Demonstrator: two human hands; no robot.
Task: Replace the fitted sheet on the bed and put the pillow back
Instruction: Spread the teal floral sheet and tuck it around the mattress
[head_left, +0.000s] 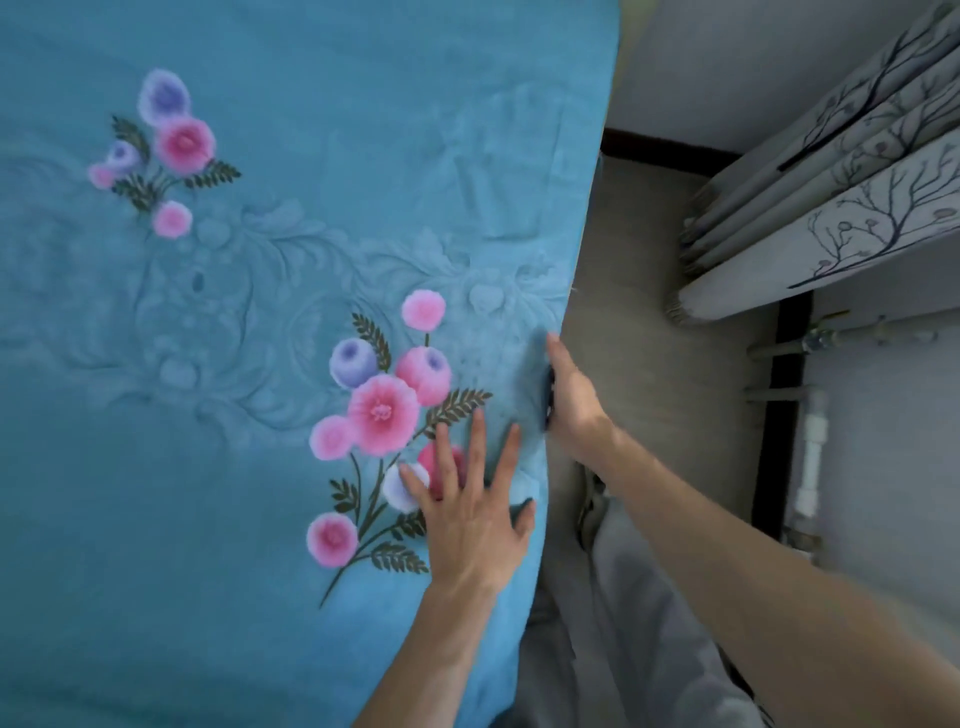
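Observation:
A teal fitted sheet (270, 467) with pink and purple flower prints covers the bed and fills the left two thirds of the head view. My left hand (470, 506) lies flat on the sheet near the bed's right edge, fingers spread and straight, over a flower cluster. My right hand (571, 395) is at the bed's side edge, with its fingers tucked down along the sheet's edge; the fingertips are hidden behind the fabric. No pillow is in view.
A narrow strip of beige floor (649, 312) runs between the bed and the wall. Grey curtains (831, 208) with a branch pattern hang at the upper right. White pipes (810, 447) run along the wall. My grey-trousered legs (639, 623) stand beside the bed.

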